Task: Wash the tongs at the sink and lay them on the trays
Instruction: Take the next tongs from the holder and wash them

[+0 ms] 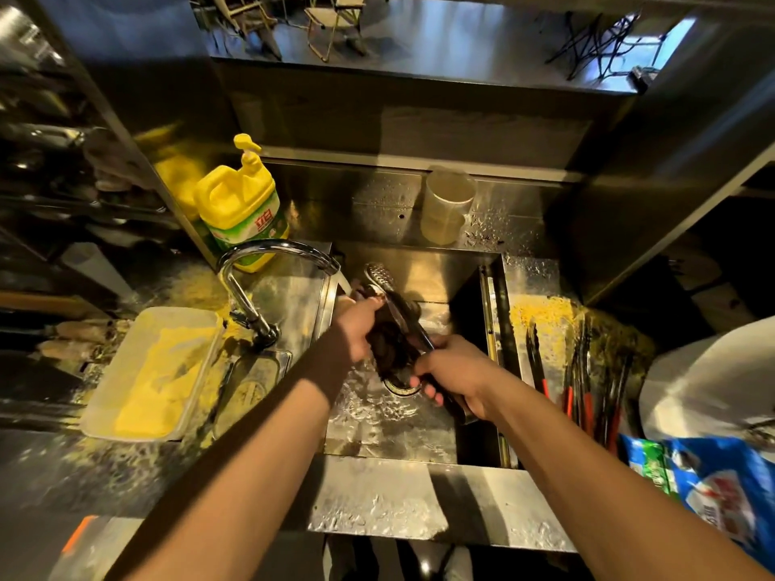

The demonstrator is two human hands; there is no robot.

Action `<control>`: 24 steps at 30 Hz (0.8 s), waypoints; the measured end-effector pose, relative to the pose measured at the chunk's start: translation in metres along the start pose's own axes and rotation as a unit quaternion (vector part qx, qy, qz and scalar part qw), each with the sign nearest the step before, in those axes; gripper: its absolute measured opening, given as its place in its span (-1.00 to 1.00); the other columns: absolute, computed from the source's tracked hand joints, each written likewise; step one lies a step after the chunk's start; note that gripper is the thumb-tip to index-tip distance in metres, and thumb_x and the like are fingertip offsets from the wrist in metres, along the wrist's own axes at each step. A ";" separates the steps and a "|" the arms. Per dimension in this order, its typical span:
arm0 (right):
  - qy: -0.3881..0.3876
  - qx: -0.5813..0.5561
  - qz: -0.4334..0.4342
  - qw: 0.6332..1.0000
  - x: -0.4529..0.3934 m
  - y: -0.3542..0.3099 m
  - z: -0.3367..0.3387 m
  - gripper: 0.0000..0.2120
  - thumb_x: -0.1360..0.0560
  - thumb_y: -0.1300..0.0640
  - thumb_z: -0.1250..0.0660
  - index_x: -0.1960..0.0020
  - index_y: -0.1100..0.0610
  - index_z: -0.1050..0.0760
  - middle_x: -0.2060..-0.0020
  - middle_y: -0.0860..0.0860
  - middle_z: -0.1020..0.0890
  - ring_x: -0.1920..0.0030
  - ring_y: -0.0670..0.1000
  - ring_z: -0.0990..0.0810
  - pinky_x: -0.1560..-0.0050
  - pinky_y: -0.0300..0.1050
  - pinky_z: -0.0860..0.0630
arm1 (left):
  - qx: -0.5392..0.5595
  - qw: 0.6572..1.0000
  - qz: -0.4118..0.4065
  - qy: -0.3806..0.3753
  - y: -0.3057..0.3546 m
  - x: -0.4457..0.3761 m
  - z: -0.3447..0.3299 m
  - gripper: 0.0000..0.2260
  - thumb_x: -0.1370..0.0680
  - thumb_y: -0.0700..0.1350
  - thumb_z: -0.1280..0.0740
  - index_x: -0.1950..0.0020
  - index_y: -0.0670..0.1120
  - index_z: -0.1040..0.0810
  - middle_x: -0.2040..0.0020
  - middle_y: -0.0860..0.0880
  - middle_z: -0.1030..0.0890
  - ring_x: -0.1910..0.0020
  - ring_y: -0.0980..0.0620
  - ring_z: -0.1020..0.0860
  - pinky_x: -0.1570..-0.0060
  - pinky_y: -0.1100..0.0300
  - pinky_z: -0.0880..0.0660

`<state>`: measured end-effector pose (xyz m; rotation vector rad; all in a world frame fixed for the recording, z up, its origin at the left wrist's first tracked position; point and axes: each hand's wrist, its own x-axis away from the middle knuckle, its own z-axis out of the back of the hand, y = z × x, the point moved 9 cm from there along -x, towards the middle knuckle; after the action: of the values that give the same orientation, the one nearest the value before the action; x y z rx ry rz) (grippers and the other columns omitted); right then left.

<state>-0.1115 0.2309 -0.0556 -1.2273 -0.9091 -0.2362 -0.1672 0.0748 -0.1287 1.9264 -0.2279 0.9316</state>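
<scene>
Overall illumination is dim and warm, with the strongest light falling from above onto the steel sink (419, 463) and counter, producing hard glare on the wet front rim and on the curved faucet (268, 249), while the shelving at the left and upper edges sinks into near-black shadow. The left forearm (268, 438) carries a sharp diagonal shadow band, and a cooler blue daylight shows at the top right. Wide-angle distortion bends the counter lines at the frame edges, and the periphery, including the blue packet (713, 488) at lower right, is soft and smeared.
</scene>
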 end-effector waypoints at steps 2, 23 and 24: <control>0.001 0.011 -0.001 1.000 0.006 0.004 0.001 -0.79 -0.48 0.37 -0.26 -0.11 0.30 -0.47 0.40 0.10 -0.58 0.55 -0.07 -0.42 0.57 -0.23 -0.35 | 0.002 0.999 -0.027 0.043 0.017 -0.009 0.006 -0.68 -0.62 -0.30 -0.23 -0.38 -0.26 -0.40 -0.24 -0.33 -0.60 -0.07 -0.26 -0.66 0.01 -0.22 -0.63; 0.061 0.016 0.016 0.998 -0.010 0.004 -0.018 -0.88 -0.51 0.36 -0.21 0.01 0.25 -0.48 0.43 0.08 -0.52 0.60 -0.07 -0.42 0.61 -0.20 -0.34 | 0.032 0.997 0.004 0.068 -0.017 -0.010 -0.004 -0.70 -0.54 -0.46 -0.23 -0.25 -0.31 -0.54 -0.04 -0.32 -0.67 0.13 -0.22 -0.69 0.18 -0.11 -0.68; 0.067 0.015 0.017 0.997 -0.010 0.005 -0.020 -0.88 -0.52 0.36 -0.20 0.01 0.23 -0.47 0.42 0.08 -0.51 0.59 -0.06 -0.43 0.60 -0.19 -0.35 | 0.026 0.996 -0.009 0.086 -0.013 -0.016 -0.001 -0.66 -0.55 -0.45 -0.20 -0.31 -0.30 -0.50 -0.13 -0.33 -0.65 0.02 -0.24 -0.68 0.07 -0.15 -0.66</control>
<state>-0.1053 0.2121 -0.0671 -1.1843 -0.7724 -0.2729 -0.1723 0.0794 -0.1481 1.8788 -0.0864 1.0953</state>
